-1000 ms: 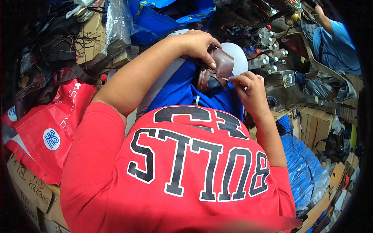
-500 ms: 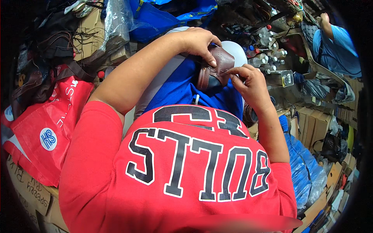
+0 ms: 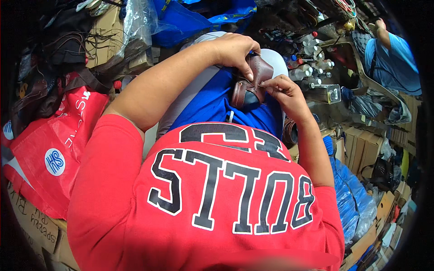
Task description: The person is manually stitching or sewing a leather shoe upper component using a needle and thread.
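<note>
A brown leather shoe (image 3: 261, 68) with a dark opening and a row of small holes lies on my lap, over blue shorts (image 3: 208, 97). My left hand (image 3: 237, 52) grips it from the left, thumb pressed on the leather and fingers curled behind its far edge. At the shoe's right side my right hand (image 3: 285, 90) is closed in a pinch of thumb and forefinger, close against the leather. Something thin shows at those fingertips; whether it is a needle or a lace end is too small to tell.
Several bottles (image 3: 312, 67) stand to the right, near a clear square container (image 3: 333, 92). A red bag (image 3: 49, 149) lies at the left, a blue plastic bag (image 3: 181, 27) ahead. Blue plastic wrapping (image 3: 350, 194) and cardboard (image 3: 361, 144) crowd the right; another person's blue-clothed part (image 3: 398, 63) shows far right.
The shoe and both hands sit slightly lower and to the right of where they were. My right fingertips are a little nearer the leather. Both hands keep their grips.
</note>
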A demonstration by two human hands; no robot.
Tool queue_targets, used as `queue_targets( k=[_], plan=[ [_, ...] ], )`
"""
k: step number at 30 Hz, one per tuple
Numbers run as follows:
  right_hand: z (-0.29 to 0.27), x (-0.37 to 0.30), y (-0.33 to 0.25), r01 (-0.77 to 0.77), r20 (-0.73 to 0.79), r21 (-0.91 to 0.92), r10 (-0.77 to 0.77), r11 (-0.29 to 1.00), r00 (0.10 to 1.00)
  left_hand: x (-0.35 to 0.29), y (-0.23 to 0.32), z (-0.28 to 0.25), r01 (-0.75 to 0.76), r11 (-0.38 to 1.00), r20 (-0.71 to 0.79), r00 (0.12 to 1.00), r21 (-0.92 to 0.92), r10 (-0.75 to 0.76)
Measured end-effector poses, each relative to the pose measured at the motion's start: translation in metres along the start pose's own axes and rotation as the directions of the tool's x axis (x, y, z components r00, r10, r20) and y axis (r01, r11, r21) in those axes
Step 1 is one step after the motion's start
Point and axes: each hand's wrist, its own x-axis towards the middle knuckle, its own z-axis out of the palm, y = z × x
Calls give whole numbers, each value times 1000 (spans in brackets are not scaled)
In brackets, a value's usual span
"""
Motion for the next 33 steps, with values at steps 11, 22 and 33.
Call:
queue_targets(
  k=[11,22,33],
  plan=[
    [19,0,-19,81,-111,-236,-110,968,988,-3,2,2,33,999,-28,999,15,-33],
    [17,-22,-15,245,-81,-485,-321,839,943,-100,-64,-38,163,975,-587,809,153,-44],
    [4,-13,-15,114,59,-317,-101,942,993,-122,-24,-13,105,979,-591,783,-176,-191]
  ],
)
